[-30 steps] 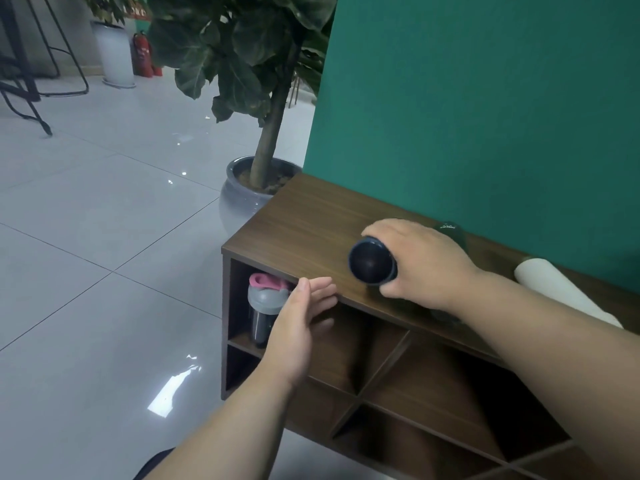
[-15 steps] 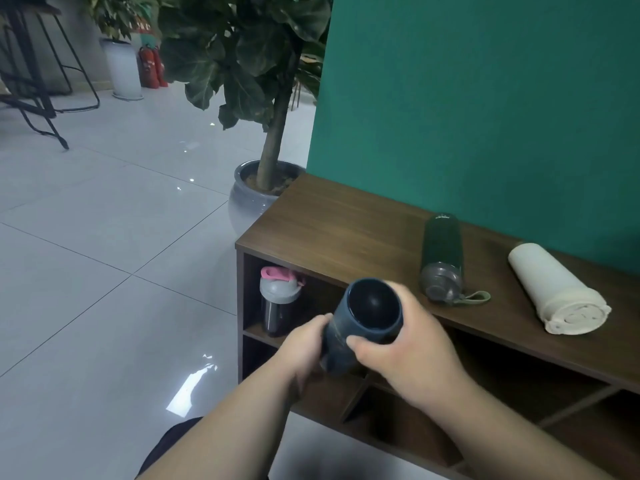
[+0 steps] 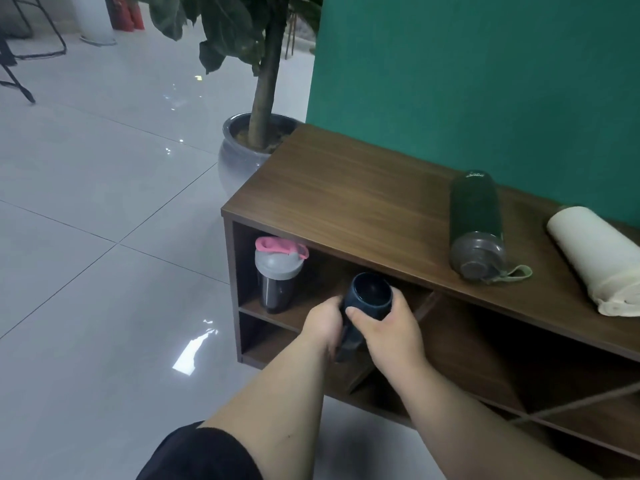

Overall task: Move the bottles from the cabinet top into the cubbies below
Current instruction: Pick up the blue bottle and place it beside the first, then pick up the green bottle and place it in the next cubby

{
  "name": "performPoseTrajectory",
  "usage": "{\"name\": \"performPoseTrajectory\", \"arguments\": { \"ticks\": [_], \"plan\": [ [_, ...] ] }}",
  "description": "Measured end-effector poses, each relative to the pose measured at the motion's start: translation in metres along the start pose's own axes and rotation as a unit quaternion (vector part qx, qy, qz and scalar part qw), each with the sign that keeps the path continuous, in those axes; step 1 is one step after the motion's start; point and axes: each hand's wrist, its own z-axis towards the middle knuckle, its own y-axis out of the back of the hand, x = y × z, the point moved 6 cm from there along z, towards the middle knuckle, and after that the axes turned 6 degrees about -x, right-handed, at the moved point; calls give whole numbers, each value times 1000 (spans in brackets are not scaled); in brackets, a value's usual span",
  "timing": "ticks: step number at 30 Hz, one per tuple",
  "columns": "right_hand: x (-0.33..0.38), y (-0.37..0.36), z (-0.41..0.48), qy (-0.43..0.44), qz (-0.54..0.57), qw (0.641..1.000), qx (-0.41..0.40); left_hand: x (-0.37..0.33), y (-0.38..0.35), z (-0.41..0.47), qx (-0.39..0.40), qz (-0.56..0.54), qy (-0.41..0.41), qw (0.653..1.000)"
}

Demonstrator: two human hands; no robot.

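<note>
Fingers [image 3: 353,312] of both hands wrap the dark bottle [image 3: 367,301], base toward the viewer, steadying it for the cubby [image 3: 332,271].

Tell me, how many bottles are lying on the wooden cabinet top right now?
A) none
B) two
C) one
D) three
B: a dark green bottle with a grey cap and a cream-coloured bottle lie on their sides on the brown wooden cabinet top, while the dark blue bottle is held in both hands in front of the cubbies.
</note>
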Motion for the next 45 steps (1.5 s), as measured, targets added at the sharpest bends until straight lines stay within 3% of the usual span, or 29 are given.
{"name": "performPoseTrajectory", "arguments": {
  "ticks": [12, 16, 19, 24, 26, 28, 30, 33, 36, 39, 45],
  "plan": [
    [-8, -21, 39, -24, 49, 998, -30, -2, -15, 50, 17, -64, -14, 998],
    [-12, -22, 44, -36, 72, 996, -31, -3, -17, 63, 6, -46, -50, 998],
    [-13, -23, 43, -47, 70, 996, -28, -5, -16, 58, 17, -47, -32, 998],
    [-9, -14, 20, -101, 48, 993, 30, -8, -10, 47, 31, 15, -16, 999],
    [-7, 0, -6, -118, 26, 989, 88, -12, -4, 27, 27, 73, -32, 996],
    [6, 20, -32, -69, 6, 988, 141, -9, 1, 9, 31, 112, -27, 993],
    [24, 53, -49, 0, 21, 990, 141, -3, -6, -19, 84, 99, -6, 992],
    [59, 120, -54, 99, 49, 993, 45, 10, -20, -69, 150, 79, 13, 986],
    [83, 173, -37, 229, -104, 966, -53, 28, -31, -99, 169, 82, 8, 982],
    [79, 187, 1, 249, -288, 925, -18, 41, -40, -112, 163, 123, 0, 979],
    [67, 167, 52, 248, -393, 884, 54, 37, -56, -110, 165, 170, -42, 971]
  ]
}}
